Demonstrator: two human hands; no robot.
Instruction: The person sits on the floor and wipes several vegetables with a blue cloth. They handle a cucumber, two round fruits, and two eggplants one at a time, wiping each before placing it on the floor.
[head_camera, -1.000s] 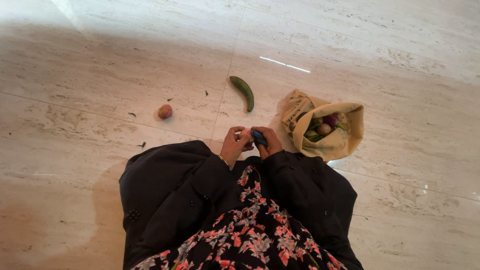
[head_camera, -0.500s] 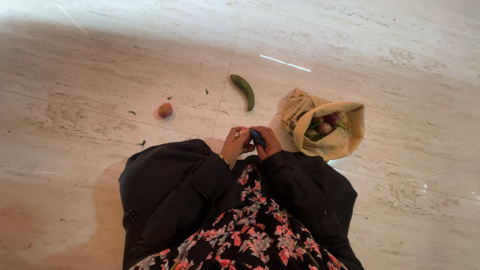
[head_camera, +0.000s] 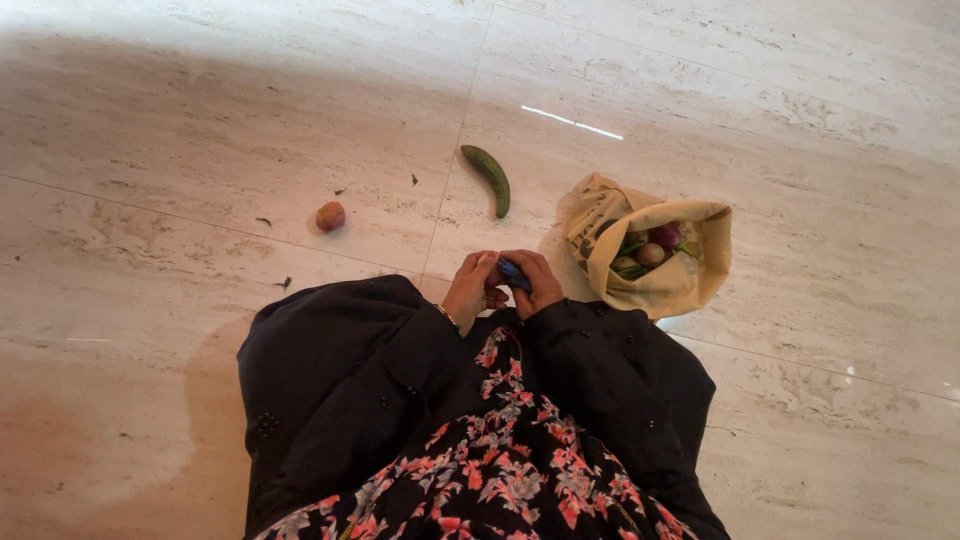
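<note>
My left hand (head_camera: 470, 288) is curled around a small pale pinkish vegetable (head_camera: 491, 264), mostly hidden by the fingers. My right hand (head_camera: 538, 283) grips a small blue-handled tool (head_camera: 513, 273), held against that vegetable. Both hands meet just above my lap, over black sleeves and a floral garment. A green cucumber (head_camera: 488, 178) lies on the floor beyond the hands. A small round reddish-brown vegetable (head_camera: 330, 216) lies to the far left of them.
An open beige cloth bag (head_camera: 675, 285) sits on the marble floor to the right of my hands, holding purple and pale round vegetables with green stalks. A few small dark scraps (head_camera: 285, 284) are scattered on the tiles at left.
My hands have stayed together, with the left fingers closing more over the pale vegetable. The view has shifted slightly; nothing on the floor has moved.
</note>
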